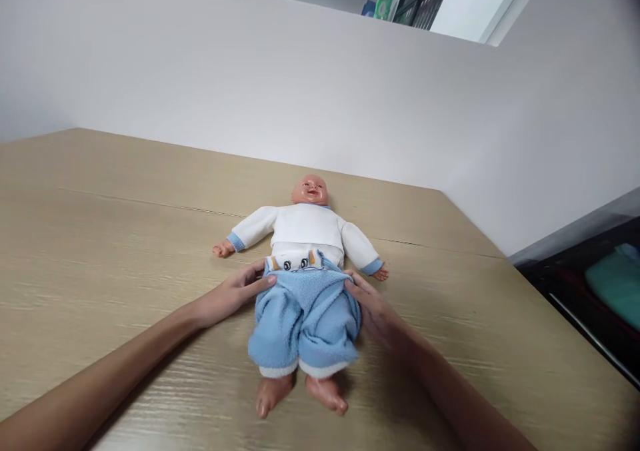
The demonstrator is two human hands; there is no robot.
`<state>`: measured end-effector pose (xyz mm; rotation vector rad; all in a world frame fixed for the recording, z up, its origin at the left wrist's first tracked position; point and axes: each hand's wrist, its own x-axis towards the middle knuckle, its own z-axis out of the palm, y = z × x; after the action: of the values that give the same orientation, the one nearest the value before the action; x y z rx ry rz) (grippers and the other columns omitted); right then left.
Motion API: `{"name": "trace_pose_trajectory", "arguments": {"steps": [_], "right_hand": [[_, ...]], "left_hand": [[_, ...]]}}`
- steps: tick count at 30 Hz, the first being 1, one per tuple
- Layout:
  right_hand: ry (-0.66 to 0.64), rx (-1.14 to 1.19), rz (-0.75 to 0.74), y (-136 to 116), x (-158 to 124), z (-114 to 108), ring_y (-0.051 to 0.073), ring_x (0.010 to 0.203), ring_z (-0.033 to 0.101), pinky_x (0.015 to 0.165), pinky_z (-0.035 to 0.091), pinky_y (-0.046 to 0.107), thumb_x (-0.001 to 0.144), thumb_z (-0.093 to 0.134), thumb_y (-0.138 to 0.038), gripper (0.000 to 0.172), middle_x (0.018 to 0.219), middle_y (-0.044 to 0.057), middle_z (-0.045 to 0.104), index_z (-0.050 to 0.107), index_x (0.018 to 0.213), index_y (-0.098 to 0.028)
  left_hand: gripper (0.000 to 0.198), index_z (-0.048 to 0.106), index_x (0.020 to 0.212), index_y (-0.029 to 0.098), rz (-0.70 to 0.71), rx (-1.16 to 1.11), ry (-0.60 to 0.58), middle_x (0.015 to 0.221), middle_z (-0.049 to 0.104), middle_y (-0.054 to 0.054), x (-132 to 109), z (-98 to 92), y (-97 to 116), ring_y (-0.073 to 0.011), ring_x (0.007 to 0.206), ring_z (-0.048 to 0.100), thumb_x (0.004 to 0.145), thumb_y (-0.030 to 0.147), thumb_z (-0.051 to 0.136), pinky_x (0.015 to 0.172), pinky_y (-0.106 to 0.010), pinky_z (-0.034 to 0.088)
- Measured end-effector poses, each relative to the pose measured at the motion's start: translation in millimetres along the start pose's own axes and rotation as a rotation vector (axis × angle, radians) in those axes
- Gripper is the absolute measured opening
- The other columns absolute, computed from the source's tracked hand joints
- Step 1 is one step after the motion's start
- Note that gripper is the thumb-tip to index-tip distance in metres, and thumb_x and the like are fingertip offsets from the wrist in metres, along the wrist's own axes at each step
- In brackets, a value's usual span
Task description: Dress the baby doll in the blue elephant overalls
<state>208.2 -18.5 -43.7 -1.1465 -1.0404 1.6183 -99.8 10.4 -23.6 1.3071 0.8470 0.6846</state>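
Note:
A baby doll (311,191) lies on its back, head away from me and bare feet towards me. It wears a white top (307,226) with blue cuffs and fluffy blue pants (305,314) with white leg hems. At the waist the pants' band is folded over, showing a white strip with printed eyes. My left hand (240,291) grips the waist of the pants at the left side, thumb on the front. On the opposite side my right hand (367,301) pinches the waistband, its fingers partly hidden by the cloth.
The doll rests on a wood-grain table (125,251) with a seam across it. A white wall (250,78) stands behind the table. At the right, below the table's edge, is a dark container with a teal cloth (617,281).

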Motion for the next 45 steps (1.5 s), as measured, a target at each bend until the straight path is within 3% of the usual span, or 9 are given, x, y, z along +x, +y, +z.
{"name": "trace_pose_trajectory", "arguments": {"steps": [7, 10, 14, 18, 23, 28, 36, 41, 45], "right_hand": [[-0.207, -0.242, -0.127, -10.1, 0.1, -16.0, 0.018, 0.083, 0.057, 0.078, 0.049, 0.029, 0.086, 0.081, -0.069, 0.051, 0.09, -0.001, 0.061, 0.064, 0.102, -0.024], [-0.258, -0.357, -0.216, -30.5, -3.2, -14.5, 0.017, 0.08, 0.05, 0.074, 0.043, 0.027, 0.091, 0.078, -0.065, 0.046, 0.087, -0.002, 0.054, 0.065, 0.098, -0.021], [-0.148, -0.369, -0.265, -50.2, 6.8, 0.4, 0.016, 0.078, 0.047, 0.073, 0.042, 0.027, 0.095, 0.074, -0.061, 0.041, 0.083, -0.003, 0.05, 0.061, 0.091, -0.022], [-0.049, -0.375, -0.341, -47.4, 31.1, 9.9, 0.019, 0.088, 0.057, 0.087, 0.048, 0.03, 0.097, 0.07, -0.066, 0.043, 0.091, -0.002, 0.061, 0.064, 0.1, -0.023], [0.076, -0.386, -0.359, -25.0, 45.6, -2.6, 0.017, 0.077, 0.053, 0.075, 0.048, 0.029, 0.093, 0.069, -0.075, 0.052, 0.08, -0.005, 0.057, 0.062, 0.095, -0.024], [-0.092, -0.258, -0.12, -11.3, 45.1, -19.8, 0.018, 0.078, 0.062, 0.077, 0.052, 0.03, 0.076, 0.086, -0.077, 0.059, 0.08, -0.003, 0.068, 0.068, 0.096, -0.024], [-0.164, 0.024, -0.011, 3.2, 35.3, -9.0, 0.022, 0.091, 0.07, 0.085, 0.055, 0.032, 0.08, 0.089, -0.067, 0.057, 0.103, 0.002, 0.08, 0.081, 0.121, -0.028], [-0.16, -0.17, -0.14, -15.3, 27.5, -10.6, 0.026, 0.108, 0.069, 0.1, 0.053, 0.036, 0.087, 0.085, -0.064, 0.056, 0.113, 0.003, 0.078, 0.076, 0.128, -0.028], [-0.101, -0.291, -0.263, -44.9, 27.2, -11.0, 0.022, 0.099, 0.064, 0.092, 0.051, 0.032, 0.093, 0.082, -0.057, 0.037, 0.104, 0.0, 0.073, 0.072, 0.115, -0.029]], "left_hand": [[0.06, 0.068, 0.137, 0.022, 0.004, -0.082, 0.057, 0.116, 0.08, -0.01, 6.6, -2.2, -9.4, -0.028, 0.107, 0.073, 0.092, 0.062, 0.078, 0.099, -0.041, 0.057], [0.051, 0.071, 0.115, 0.02, 0.068, -0.019, 0.071, 0.103, 0.075, -0.008, 8.4, -6.4, 6.4, -0.0247, 0.096, 0.069, 0.089, 0.063, 0.08, 0.087, -0.035, 0.055], [0.046, 0.064, 0.092, 0.02, 0.222, 0.175, 0.188, 0.085, 0.059, 0.0, 18.7, -6.2, 36.5, -0.0164, 0.081, 0.054, 0.091, 0.064, 0.078, 0.074, -0.027, 0.045], [0.045, 0.061, 0.097, 0.02, 0.271, 0.2, 0.268, 0.087, 0.055, 0.002, 34.9, -3.6, 43.5, -0.0159, 0.082, 0.051, 0.094, 0.063, 0.075, 0.074, -0.027, 0.041], [0.044, 0.063, 0.102, 0.018, 0.16, 0.17, 0.203, 0.093, 0.058, 0.0, 37.3, -18.7, 21.3, -0.0174, 0.088, 0.054, 0.094, 0.06, 0.074, 0.078, -0.028, 0.041], [0.038, 0.073, 0.102, 0.02, 0.1, 0.159, 0.095, 0.105, 0.069, -0.004, 28.6, -36.6, 7.1, -0.0247, 0.107, 0.061, 0.093, 0.057, 0.077, 0.094, -0.032, 0.046], [0.034, 0.075, 0.115, 0.021, 0.036, -0.418, 0.003, 0.117, 0.078, -0.009, 39.2, -26.1, -14.7, -0.0269, 0.112, 0.071, 0.093, 0.044, 0.083, 0.099, -0.037, 0.052], [0.035, 0.078, 0.111, 0.021, 0.042, -0.226, 0.063, 0.106, 0.078, -0.006, 36.8, -31.8, -6.3, -0.0225, 0.098, 0.071, 0.088, 0.044, 0.089, 0.086, -0.032, 0.054], [0.033, 0.078, 0.107, 0.02, 0.139, -0.188, 0.101, 0.098, 0.077, -0.004, 40.6, -34.7, 8.0, -0.0192, 0.087, 0.069, 0.087, 0.044, 0.09, 0.078, -0.028, 0.053]]}}
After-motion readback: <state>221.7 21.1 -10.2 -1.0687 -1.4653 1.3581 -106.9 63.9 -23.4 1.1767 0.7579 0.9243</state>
